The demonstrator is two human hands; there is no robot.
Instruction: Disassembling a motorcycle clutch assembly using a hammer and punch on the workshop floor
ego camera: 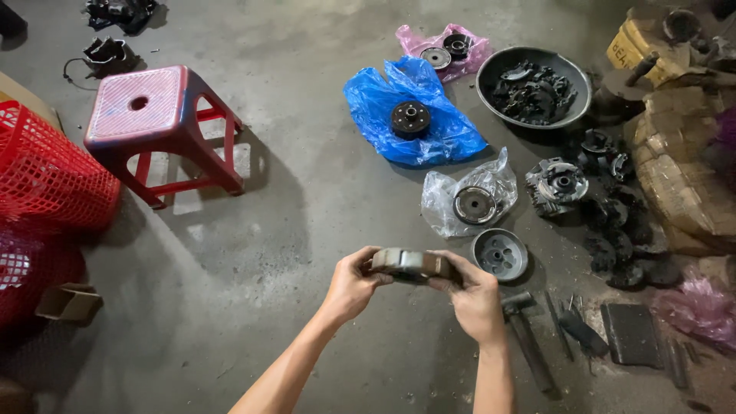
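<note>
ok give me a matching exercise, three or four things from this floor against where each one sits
Things:
1. black hub
2. round metal part
3. pile of dark parts
4. metal disc

Places:
A. on the clear plastic bag
B. held between the left hand and right hand
C. on the blue bag
D. in the dark round basin

Pairs: 1-C, 2-B, 3-D, 4-A
</note>
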